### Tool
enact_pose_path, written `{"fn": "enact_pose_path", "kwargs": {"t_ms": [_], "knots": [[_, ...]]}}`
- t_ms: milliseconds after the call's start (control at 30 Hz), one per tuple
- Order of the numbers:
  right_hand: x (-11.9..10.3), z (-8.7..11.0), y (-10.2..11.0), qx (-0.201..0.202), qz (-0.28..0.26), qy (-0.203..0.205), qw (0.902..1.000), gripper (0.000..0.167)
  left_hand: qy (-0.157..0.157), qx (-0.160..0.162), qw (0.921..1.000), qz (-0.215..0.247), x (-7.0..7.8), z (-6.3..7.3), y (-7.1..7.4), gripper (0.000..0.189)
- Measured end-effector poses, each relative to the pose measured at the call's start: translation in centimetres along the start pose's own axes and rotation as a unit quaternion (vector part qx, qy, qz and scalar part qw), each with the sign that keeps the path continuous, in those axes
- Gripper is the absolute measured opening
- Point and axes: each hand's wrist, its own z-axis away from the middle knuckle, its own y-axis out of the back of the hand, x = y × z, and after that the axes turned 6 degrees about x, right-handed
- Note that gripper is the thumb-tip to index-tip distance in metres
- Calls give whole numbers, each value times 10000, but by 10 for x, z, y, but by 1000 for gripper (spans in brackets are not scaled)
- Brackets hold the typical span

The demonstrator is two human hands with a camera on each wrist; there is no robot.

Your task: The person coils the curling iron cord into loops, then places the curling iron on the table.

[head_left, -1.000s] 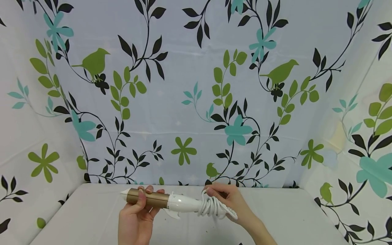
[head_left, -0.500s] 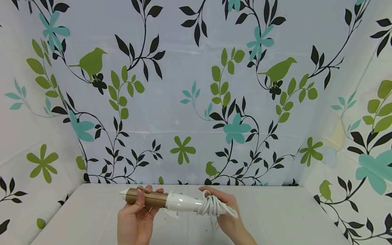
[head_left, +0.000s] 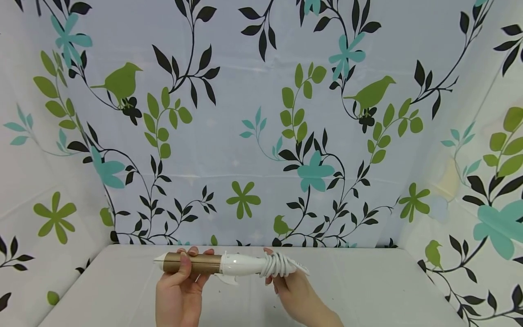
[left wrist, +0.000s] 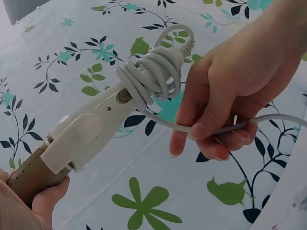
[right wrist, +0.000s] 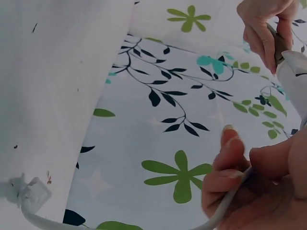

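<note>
A curling iron point(head_left: 243, 265) with a gold barrel point(head_left: 169, 263) and white handle is held level above the table. My left hand point(head_left: 178, 288) grips its barrel, thumb on the near side and fingertips showing over the top. Several loops of white cord point(head_left: 278, 265) are wound round the handle's right end. Just below those loops is my right hand point(head_left: 300, 297). In the left wrist view, my right hand point(left wrist: 225, 100) pinches a loose stretch of cord point(left wrist: 165, 123) between thumb and fingers. The cord's far end, with a pale plug point(right wrist: 36, 194), shows in the right wrist view.
A white table point(head_left: 367, 286) lies under both hands, with a few small dark specks on it. Behind it and at both sides hangs a pale cloth point(head_left: 220, 150) printed with leaves, birds and flowers.
My right hand has moved from the right of the cord loops round to below them, drawing the cord along. The curling iron has shifted slightly left and become more level; my left hand keeps its grip.
</note>
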Motion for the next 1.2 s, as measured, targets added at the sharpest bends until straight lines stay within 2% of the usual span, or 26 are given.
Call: {"fn": "enact_pose_path", "kwargs": {"t_ms": [167, 267, 400, 433, 467, 500, 600, 733, 767, 867, 967, 1100, 1200], "knots": [[0, 1, -2, 179, 624, 221, 9976, 44, 3, 109, 9999, 80, 0, 0, 0, 5], [0, 1, -3, 132, 1000, 229, 9946, 46, 90, 258, 9994, 225, 0, 0, -2, 4], [-1, 1, -4, -21, 1332, 173, 9909, 17, 106, 366, 9989, 256, 1, 1, -4, 4], [-2, 2, -5, 18, 1492, 223, 9886, 12, 115, 363, 9988, 295, 1, 1, -4, 4], [-2, 2, -6, 69, 1665, 261, 9857, 14, 131, 375, 9986, 347, 1, 1, -4, 5], [-2, 3, -6, 133, 1904, 310, 9811, 19, 124, 389, 9986, 330, 1, 1, -4, 5], [-1, 4, -8, 379, 2562, 369, 9652, 17, 113, 485, 9983, 317, 1, 0, -5, 5], [-2, 5, -10, 262, 3013, 298, 9527, 7, 70, 597, 9978, 276, 1, 0, -6, 7], [-3, 5, -10, 147, 3066, 295, 9513, 7, 60, 604, 9978, 273, 1, 0, -6, 7], [-5, 7, -10, -118, 3346, 521, 9408, 32, 41, 607, 9978, 273, 0, 0, -7, 9], [-8, 10, -10, -133, 3612, 782, 9291, 53, 4, 559, 9979, 317, 0, 1, -8, 6], [-11, 12, -9, -49, 3950, 941, 9138, 50, -45, 503, 9980, 378, 1, 2, -7, 3], [-14, 12, -8, -43, 4169, 912, 9043, 51, -49, 612, 9975, 353, 2, 2, -8, 3]]}}
